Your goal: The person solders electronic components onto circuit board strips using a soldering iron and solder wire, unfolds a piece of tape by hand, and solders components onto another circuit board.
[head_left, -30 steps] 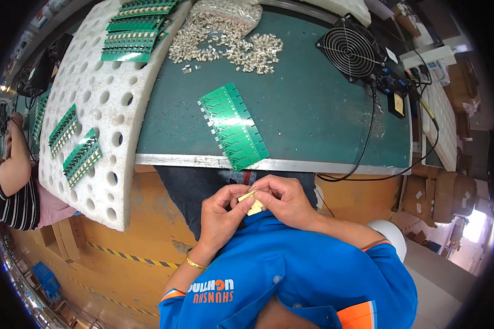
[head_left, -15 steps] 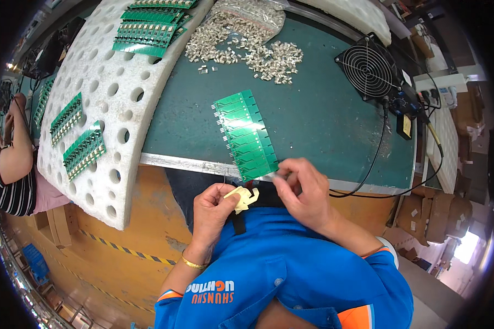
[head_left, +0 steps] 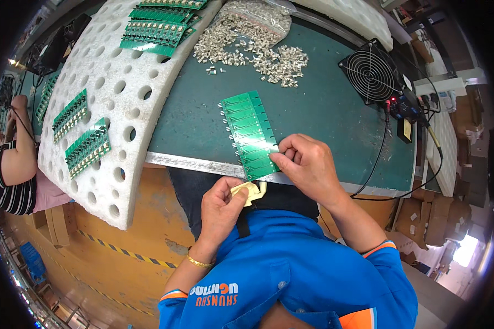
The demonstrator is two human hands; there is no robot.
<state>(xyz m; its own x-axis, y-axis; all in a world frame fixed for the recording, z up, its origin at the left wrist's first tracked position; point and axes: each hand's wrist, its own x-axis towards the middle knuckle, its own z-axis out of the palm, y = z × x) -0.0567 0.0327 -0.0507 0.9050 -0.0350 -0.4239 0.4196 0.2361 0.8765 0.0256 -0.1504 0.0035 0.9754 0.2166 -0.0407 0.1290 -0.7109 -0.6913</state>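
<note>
Looking down from my head camera, I had my right hand point(head_left: 307, 164) pinched, thumb against fingertips, on the near right edge of the green circuit board panel point(head_left: 251, 135), which lay flat on the green table point(head_left: 324, 104) with its near end just over the metal front edge. My left hand point(head_left: 220, 209) sat lower, by my waist, its grip closed on a small yellowish wad of tape point(head_left: 248, 190). To do this step well, I judged I should keep the panel pressed flat so it could not pivot, and hold the pinch at the border rather than on the little pins along its left side. The pile of small metal parts point(head_left: 258, 46) lay well apart at the far side, and the black fan point(head_left: 371, 72) stood to the right. More green boards point(head_left: 86, 140) rested on the white perforated foam sheet point(head_left: 121, 98) on my left.
</note>
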